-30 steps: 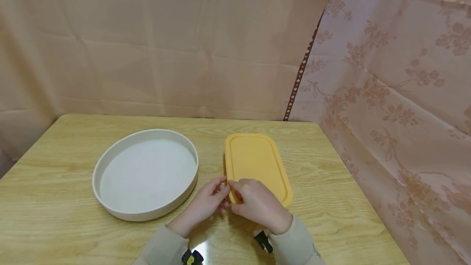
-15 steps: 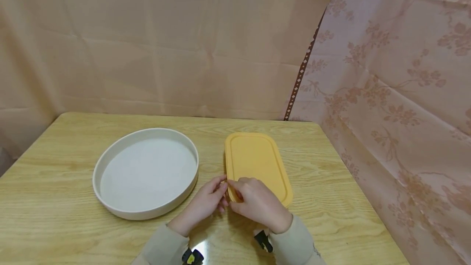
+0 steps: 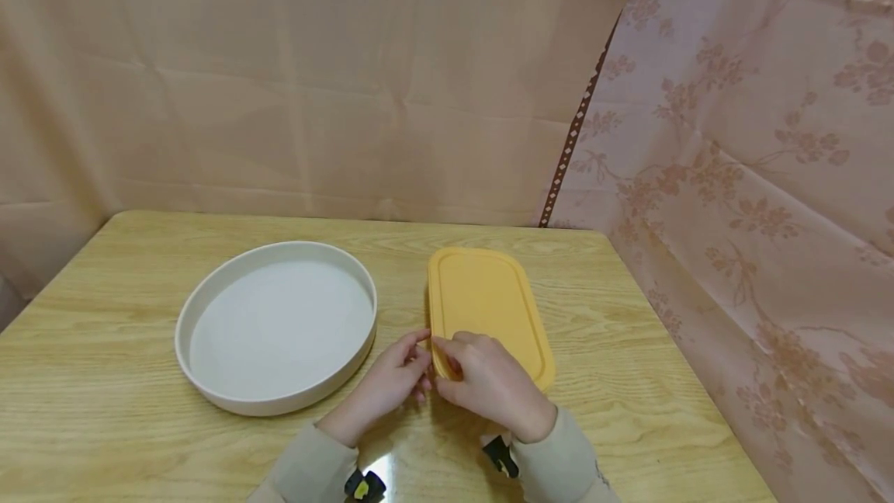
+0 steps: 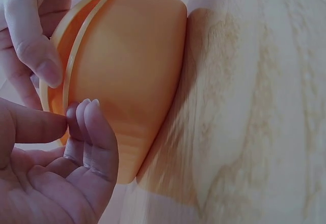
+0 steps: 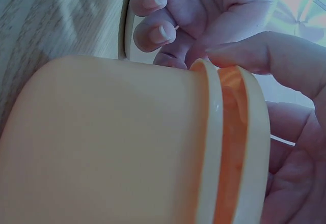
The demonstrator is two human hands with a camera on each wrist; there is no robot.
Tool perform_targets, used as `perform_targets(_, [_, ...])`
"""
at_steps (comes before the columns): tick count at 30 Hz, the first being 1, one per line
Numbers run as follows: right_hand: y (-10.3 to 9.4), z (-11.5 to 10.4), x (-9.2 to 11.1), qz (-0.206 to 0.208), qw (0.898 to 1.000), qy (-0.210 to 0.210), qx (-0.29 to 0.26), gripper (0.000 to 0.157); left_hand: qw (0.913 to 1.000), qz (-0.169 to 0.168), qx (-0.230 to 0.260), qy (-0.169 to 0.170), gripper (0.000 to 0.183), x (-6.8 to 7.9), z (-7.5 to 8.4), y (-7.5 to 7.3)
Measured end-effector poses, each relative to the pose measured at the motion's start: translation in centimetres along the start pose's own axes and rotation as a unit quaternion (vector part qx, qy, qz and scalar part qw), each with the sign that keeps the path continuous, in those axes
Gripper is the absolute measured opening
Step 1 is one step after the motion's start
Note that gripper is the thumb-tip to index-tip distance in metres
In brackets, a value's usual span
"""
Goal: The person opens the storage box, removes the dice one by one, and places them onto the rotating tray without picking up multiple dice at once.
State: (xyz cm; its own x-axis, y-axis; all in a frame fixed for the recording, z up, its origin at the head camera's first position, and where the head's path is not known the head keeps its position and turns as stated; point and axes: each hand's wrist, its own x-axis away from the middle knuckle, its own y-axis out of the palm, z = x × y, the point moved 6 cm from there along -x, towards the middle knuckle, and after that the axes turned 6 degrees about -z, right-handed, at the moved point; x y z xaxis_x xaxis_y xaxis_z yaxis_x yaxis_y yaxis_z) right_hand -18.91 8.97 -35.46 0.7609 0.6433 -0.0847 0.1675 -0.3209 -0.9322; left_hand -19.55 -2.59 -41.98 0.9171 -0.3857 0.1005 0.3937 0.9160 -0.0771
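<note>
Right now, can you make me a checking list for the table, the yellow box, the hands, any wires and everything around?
Surface: table with a wood-grain top.
Job's things: yellow box under its yellow lid; a gap shows between them near the hands.
Clutter: one round white tray, left of the box.
Hands: left hand pinches the box's rim; right hand grips the lid's edge.
Cables: nothing seen.
Surroundings: beige cloth behind, flowered pink cloth at right.

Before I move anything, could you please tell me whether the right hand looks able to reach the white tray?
Probably not directly: the left hand lies between the right hand and the white tray, and the right hand grips the edge of the yellow lid.
</note>
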Motion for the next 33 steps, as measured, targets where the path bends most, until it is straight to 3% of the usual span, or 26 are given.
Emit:
perform_targets(17, [-1.2,-0.5,0.5,0.057,0.998,-0.024,-0.009,0.046,0.9991,-0.028,0.004,0.032,0.059,0.0,0.3,0.3])
perform_targets(33, [-3.1,-0.7,1.3,0.15,0.988,-0.026,-0.022,0.029,0.9986,-0.037,0.027,0.024,0.061,-0.4,0.0,0.4])
